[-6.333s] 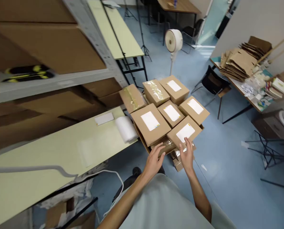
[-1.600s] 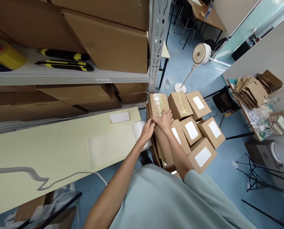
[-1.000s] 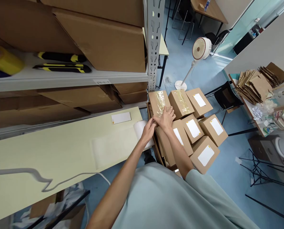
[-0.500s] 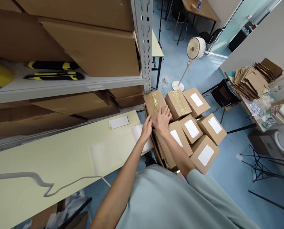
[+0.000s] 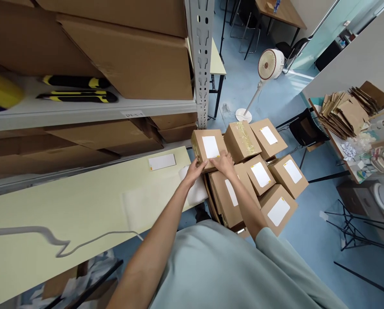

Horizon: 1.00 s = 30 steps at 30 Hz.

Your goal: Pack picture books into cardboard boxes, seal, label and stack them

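Observation:
A small cardboard box [image 5: 196, 139] with a white label [image 5: 211, 146] facing up is at the left back of a group of boxes. My left hand [image 5: 194, 170] grips its near left corner, thumb and fingers against the edge. At its near right corner, my right hand [image 5: 223, 163] has its fingers round the box. Just right of it sits a taped cardboard box [image 5: 243, 139] with clear tape across its top. In front, a labelled box [image 5: 226, 199] lies partly under my right forearm.
Left of me runs a pale yellow table [image 5: 92, 201] with a white label strip [image 5: 162, 162] and a grey cable. Above it, a metal shelf [image 5: 160, 106] holds cartons and box cutters [image 5: 79, 96]. A white fan [image 5: 269, 64] stands behind the boxes.
The box in my hands has been turned over: its taped face was up before, and its labelled face is up now. Both hands have shifted to its near corners.

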Motion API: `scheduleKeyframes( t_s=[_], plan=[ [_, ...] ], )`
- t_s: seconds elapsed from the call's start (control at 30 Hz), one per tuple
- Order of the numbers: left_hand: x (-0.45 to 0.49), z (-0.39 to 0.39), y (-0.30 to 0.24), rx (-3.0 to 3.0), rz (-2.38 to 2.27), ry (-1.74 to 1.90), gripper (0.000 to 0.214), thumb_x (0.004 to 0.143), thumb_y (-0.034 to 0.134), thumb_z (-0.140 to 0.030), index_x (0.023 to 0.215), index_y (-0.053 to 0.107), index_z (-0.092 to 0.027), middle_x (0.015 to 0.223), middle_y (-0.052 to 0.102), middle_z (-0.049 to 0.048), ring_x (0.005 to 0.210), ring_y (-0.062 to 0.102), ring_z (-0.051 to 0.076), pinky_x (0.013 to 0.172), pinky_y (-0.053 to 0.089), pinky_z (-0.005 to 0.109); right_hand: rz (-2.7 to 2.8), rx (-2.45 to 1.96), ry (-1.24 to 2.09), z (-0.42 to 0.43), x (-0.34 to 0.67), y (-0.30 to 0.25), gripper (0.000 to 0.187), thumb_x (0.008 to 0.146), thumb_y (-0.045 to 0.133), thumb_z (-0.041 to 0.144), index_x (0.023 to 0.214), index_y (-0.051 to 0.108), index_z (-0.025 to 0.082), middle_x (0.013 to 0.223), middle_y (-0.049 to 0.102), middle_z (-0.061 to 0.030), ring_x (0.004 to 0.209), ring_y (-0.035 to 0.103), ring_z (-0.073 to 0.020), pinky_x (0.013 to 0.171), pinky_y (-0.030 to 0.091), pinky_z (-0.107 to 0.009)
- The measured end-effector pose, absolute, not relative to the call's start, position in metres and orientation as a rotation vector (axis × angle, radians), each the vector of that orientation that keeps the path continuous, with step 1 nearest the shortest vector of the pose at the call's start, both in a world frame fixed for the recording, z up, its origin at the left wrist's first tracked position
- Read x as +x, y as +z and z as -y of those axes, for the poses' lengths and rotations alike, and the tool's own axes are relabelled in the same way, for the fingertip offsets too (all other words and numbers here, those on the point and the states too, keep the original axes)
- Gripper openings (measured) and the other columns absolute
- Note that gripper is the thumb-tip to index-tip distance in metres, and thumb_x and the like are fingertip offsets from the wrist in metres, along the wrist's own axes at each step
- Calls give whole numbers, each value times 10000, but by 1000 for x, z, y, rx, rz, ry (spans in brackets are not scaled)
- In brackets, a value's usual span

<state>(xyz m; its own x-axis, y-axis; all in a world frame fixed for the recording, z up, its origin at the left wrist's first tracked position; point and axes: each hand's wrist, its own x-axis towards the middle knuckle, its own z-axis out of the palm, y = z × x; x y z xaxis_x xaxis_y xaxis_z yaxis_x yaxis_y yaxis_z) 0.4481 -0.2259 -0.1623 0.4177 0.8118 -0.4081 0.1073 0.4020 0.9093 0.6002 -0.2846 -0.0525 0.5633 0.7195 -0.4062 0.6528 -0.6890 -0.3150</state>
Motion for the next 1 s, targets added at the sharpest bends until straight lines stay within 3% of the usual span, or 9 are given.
scheduleKeyframes(
  t_s=[0.1,0.27,0.4,0.57,0.77,1.0],
  plan=[
    [455,227,-163,1093,-1030,570,775,938,792,-588,1602,596,-241,1416,757,144,1293,704,307,1103,579,454,1176,-2637,784,286,612,-50,723,1020,711,576,1592,509,182,1584,546,-285,1470,558,-437,1169,477,-611],
    [478,229,-168,1154,-975,541,681,981,708,-598,1545,652,-220,1441,754,156,1324,703,328,1154,550,490,1259,-2734,583,287,627,-46,766,1025,737,483,1660,478,143,1760,345,-330,1578,448,-447,1250,395,-584],
    [492,229,-174,1205,-1019,520,638,976,706,-591,1442,690,-155,1486,725,197,1369,684,331,1206,500,459,1361,-2774,659,285,631,-53,751,1055,704,438,1691,458,122,1795,319,-310,1646,382,-414,1301,344,-536],
    [483,234,-175,1216,-1107,522,646,981,697,-649,1374,699,-137,1369,780,202,1345,692,348,1174,515,458,1362,-2767,552,290,623,-56,742,1082,657,435,1700,439,85,1813,275,-320,1682,325,-414,1320,316,-540],
    [464,248,-171,1196,-1213,539,639,1018,682,-595,1477,645,-152,1560,672,214,1504,594,354,1275,430,476,1349,-2724,462,306,623,-48,741,1096,623,397,1728,388,90,1813,273,-320,1661,365,-424,1302,360,-543],
    [444,265,-146,1179,-1181,601,585,1023,704,-511,1494,658,-168,1623,620,206,1504,598,374,1270,462,505,1411,-2657,493,314,614,-32,755,1089,618,390,1726,377,66,1806,288,-322,1680,322,-438,1312,350,-594]
  ],
)
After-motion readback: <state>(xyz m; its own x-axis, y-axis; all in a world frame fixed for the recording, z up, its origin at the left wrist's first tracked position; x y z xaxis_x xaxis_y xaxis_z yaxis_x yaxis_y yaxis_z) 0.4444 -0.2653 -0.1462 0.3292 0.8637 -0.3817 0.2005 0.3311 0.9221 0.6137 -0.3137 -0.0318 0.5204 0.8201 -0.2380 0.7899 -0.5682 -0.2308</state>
